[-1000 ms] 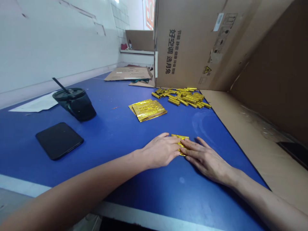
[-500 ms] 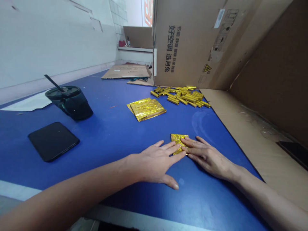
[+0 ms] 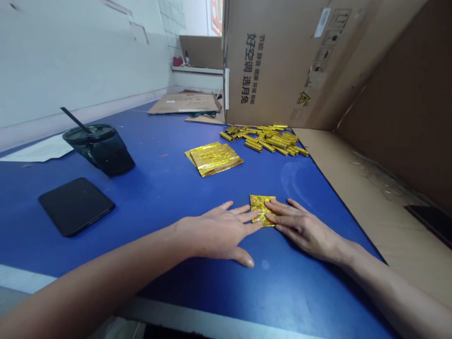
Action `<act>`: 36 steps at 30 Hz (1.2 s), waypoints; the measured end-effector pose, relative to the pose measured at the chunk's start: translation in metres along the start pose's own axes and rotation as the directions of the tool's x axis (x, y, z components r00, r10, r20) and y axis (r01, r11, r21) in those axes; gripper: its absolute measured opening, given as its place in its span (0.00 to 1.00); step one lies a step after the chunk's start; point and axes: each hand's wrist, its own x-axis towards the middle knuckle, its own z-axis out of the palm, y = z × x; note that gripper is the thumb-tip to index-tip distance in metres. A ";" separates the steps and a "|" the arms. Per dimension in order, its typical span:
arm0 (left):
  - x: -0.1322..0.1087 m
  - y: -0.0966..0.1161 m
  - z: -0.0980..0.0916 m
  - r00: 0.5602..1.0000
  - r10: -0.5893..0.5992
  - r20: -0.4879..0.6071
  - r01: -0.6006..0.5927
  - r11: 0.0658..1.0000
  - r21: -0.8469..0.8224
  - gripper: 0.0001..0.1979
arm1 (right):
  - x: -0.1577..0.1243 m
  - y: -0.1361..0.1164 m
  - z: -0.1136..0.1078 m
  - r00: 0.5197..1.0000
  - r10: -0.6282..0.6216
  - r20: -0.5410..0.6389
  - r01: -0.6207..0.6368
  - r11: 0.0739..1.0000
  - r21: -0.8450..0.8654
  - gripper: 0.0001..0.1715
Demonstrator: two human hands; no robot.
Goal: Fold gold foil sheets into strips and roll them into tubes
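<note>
A small square of shiny gold foil paper [image 3: 261, 203] lies flat on the blue table [image 3: 169, 193]. My right hand [image 3: 294, 223] rests its outstretched fingertips on the square's right part. With fingers spread, my left hand [image 3: 224, 230] reaches the square's left edge, its fingertips over the lower left corner. Farther back lies a stack of gold foil sheets [image 3: 217, 159]. Behind it to the right is a heap of rolled gold foil tubes [image 3: 268, 140], several of them overlapping.
To the left stand a dark lidded cup with a straw [image 3: 106, 150] and a black phone-like slab [image 3: 76, 206]. A large cardboard box [image 3: 282, 61] rises along the back, with cardboard [image 3: 339, 160] down the right edge. Flattened cardboard [image 3: 183, 102] lies at the far end.
My left hand has slid left, its fingers drawing back across the gold square. My right hand has stayed in place on it, and the square lies as before.
</note>
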 end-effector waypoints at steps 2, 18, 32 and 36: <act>-0.001 -0.001 -0.002 1.000 -0.004 0.016 0.004 1.000 -0.005 0.33 | 0.000 0.001 0.000 1.000 0.003 0.004 -0.003 1.000 -0.013 0.21; 0.000 0.004 -0.004 0.998 -0.053 -0.023 0.052 0.998 -0.033 0.30 | -0.007 -0.025 -0.019 0.997 0.004 0.076 0.006 0.991 -0.131 0.25; 0.000 0.004 -0.004 0.998 -0.053 -0.015 0.052 0.998 -0.047 0.29 | -0.015 -0.010 -0.029 0.977 0.135 -0.167 -0.159 0.978 -0.138 0.15; 0.000 0.006 -0.005 0.998 -0.055 -0.021 0.054 0.998 -0.019 0.30 | -0.003 -0.010 -0.020 0.941 0.154 -0.302 -0.177 0.983 -0.052 0.28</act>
